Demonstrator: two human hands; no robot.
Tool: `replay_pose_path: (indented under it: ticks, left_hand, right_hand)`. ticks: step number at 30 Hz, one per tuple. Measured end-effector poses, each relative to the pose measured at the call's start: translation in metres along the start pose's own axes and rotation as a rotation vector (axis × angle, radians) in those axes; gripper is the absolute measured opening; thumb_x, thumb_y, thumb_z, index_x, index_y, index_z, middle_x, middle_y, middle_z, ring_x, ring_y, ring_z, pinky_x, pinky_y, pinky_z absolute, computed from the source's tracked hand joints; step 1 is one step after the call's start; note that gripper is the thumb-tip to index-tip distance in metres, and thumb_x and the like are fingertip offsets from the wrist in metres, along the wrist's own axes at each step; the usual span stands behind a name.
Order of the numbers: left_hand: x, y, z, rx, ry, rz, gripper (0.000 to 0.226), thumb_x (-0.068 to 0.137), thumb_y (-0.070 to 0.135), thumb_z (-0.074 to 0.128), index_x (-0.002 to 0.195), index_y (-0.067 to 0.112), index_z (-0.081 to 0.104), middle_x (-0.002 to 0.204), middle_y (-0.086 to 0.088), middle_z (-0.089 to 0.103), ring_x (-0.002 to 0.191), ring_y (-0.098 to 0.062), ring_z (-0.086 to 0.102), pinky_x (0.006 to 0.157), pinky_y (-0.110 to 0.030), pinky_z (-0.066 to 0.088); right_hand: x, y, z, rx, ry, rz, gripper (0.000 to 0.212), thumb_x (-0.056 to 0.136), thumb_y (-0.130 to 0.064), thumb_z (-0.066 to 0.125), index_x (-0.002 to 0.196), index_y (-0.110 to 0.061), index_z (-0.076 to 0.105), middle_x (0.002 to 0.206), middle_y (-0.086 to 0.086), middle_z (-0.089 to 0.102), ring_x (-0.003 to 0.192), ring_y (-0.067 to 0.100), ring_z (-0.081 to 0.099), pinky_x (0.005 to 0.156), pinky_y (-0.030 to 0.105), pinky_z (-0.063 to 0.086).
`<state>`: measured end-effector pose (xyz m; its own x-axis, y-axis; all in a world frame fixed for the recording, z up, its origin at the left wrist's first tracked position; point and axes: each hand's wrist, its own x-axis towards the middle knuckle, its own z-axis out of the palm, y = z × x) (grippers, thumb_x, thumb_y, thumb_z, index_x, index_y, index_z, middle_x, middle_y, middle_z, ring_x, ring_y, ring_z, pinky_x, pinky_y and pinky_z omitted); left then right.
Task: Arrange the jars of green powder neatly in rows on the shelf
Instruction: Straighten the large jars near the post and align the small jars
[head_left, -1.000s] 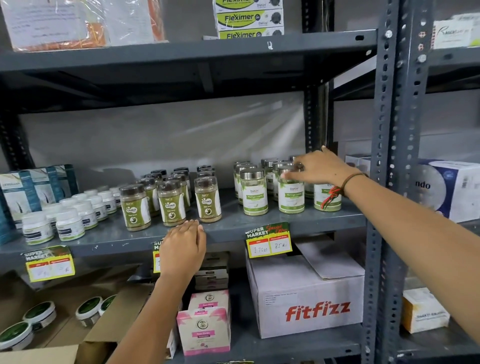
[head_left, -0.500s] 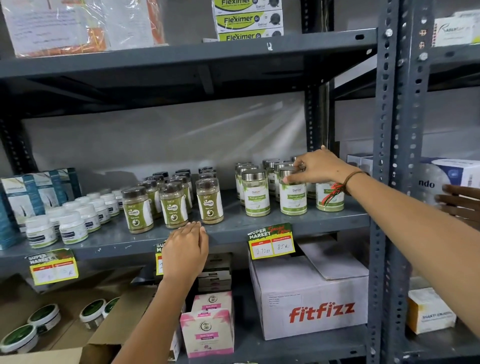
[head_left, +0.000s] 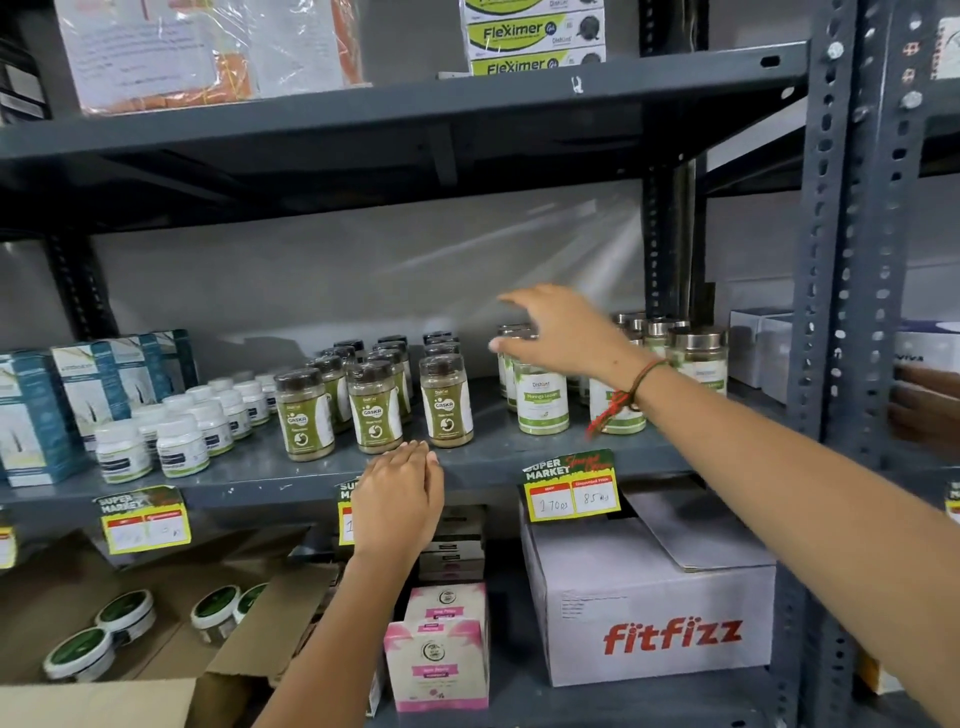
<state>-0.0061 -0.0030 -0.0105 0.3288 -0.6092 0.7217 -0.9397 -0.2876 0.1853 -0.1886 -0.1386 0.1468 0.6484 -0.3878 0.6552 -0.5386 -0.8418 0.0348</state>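
Jars (head_left: 540, 400), green powder, steel lids; right hand (head_left: 558, 332) spread above, left hand (head_left: 400, 499) flat.

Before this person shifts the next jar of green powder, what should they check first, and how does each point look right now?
1. Right hand free to grip: ok, open, fingers spread above the steel-lidded jars.
2. Left hand out of the way: ok, resting on the shelf edge.
3. Brown-lidded jars in straight rows: ok.
4. Steel-lidded jars in even rows: cannot tell, the arm hides several.
5. All jars upright: ok for those visible.
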Motion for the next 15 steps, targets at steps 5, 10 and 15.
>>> replay_pose_path:
  ticks: [5, 10, 15]
  left_hand:
    - [0.002, 0.0, 0.002, 0.006, 0.005, 0.003, 0.038, 0.096, 0.031, 0.04, 0.112, 0.011, 0.069, 0.115, -0.005, 0.07, 0.108, -0.02, 0.063, 0.095, -0.035, 0.048]
    - [0.002, -0.003, 0.003, 0.011, 0.019, 0.024, 0.037, 0.095, 0.029, 0.041, 0.11, 0.01, 0.069, 0.113, -0.005, 0.071, 0.105, -0.021, 0.064, 0.093, -0.034, 0.048]
    - [0.003, -0.003, 0.002, 0.005, 0.026, 0.039, 0.036, 0.095, 0.028, 0.042, 0.108, 0.009, 0.07, 0.11, -0.006, 0.072, 0.102, -0.021, 0.065, 0.091, -0.034, 0.049]
  right_hand:
    - [0.026, -0.047, 0.036, 0.047, -0.174, -0.044, 0.07, 0.084, -0.057, 0.059, 0.14, -0.016, 0.048, 0.137, 0.012, 0.057, 0.124, 0.03, 0.054, 0.101, 0.042, 0.046]
    - [0.036, -0.062, 0.059, 0.087, -0.249, 0.015, 0.082, 0.079, -0.06, 0.064, 0.144, -0.013, 0.043, 0.145, 0.012, 0.05, 0.129, 0.033, 0.05, 0.104, 0.045, 0.043]
    - [0.038, -0.062, 0.066, 0.105, -0.213, 0.03, 0.075, 0.079, -0.053, 0.069, 0.14, -0.014, 0.049, 0.138, 0.011, 0.055, 0.125, 0.03, 0.053, 0.101, 0.041, 0.041]
